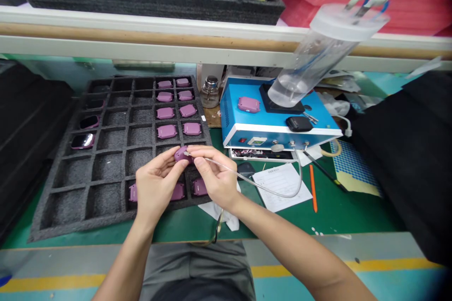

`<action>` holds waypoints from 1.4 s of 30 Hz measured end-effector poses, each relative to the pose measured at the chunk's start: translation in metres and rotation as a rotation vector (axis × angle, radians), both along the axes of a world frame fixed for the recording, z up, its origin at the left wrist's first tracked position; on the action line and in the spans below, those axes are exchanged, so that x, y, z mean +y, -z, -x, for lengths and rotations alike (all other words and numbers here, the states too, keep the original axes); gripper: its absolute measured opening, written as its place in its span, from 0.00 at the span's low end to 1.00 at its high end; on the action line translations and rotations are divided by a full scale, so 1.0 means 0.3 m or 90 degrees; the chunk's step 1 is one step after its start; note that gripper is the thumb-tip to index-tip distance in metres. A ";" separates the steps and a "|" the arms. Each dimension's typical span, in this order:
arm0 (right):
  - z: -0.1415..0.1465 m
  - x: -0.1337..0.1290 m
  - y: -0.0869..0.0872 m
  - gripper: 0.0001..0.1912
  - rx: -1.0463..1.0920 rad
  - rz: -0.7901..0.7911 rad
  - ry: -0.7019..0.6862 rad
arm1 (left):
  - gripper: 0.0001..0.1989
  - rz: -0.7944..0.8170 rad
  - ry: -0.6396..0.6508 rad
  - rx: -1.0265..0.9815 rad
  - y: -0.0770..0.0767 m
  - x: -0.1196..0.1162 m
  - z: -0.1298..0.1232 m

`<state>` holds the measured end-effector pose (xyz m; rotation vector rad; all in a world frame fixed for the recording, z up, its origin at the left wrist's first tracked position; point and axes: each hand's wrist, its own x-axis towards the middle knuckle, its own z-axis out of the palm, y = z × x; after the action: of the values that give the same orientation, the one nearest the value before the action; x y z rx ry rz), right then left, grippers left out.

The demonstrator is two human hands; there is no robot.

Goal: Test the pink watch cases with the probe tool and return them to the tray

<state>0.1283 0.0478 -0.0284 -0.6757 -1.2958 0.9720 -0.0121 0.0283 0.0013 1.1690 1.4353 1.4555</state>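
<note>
My left hand (157, 184) pinches a small purple watch case (180, 154) by its edge, held up over the black foam tray (56, 233). Between the thumb and fingers of my right hand (219, 179) is the end of a clear thin tube (264, 189), its tip at the face of the case. I cannot tell whether tip and case touch. The tube loops back to the front of a blue box (231, 108). Purple watch cases such as this one (166, 131) fill several tray pockets; some pockets below are partly hidden by my hands.
On the blue box stand a tilted clear cylinder (300, 68), another purple case (249, 104) and a black case (298, 124). A glass bottle (211, 91) stands behind the tray. Papers (280, 186) and an orange stick (313, 188) lie at right. A shelf rail (183, 51) crosses above.
</note>
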 end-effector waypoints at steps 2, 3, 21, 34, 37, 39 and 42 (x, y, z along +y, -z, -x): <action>0.000 0.001 -0.001 0.07 -0.008 0.001 0.005 | 0.24 0.003 -0.001 0.002 0.000 -0.001 0.000; 0.000 0.001 -0.002 0.07 -0.013 0.002 0.007 | 0.24 0.004 -0.001 0.004 0.000 -0.001 -0.001; 0.001 0.001 -0.005 0.07 -0.023 0.003 0.014 | 0.22 0.007 -0.001 0.001 -0.003 -0.003 0.002; -0.001 0.000 -0.006 0.07 -0.027 0.007 0.014 | 0.24 0.018 0.002 0.007 -0.008 -0.003 -0.001; -0.002 0.000 -0.006 0.08 -0.039 0.013 0.020 | 0.24 0.016 0.006 0.009 -0.009 -0.002 -0.001; -0.003 0.000 -0.006 0.08 -0.041 0.013 0.020 | 0.23 0.014 0.006 0.008 -0.009 -0.002 -0.001; -0.002 -0.001 -0.003 0.07 -0.027 0.013 0.012 | 0.23 0.009 0.005 0.001 -0.008 -0.004 -0.001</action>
<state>0.1289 0.0474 -0.0274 -0.7257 -1.3155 0.9619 -0.0117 0.0272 0.0037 1.1660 1.4383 1.4361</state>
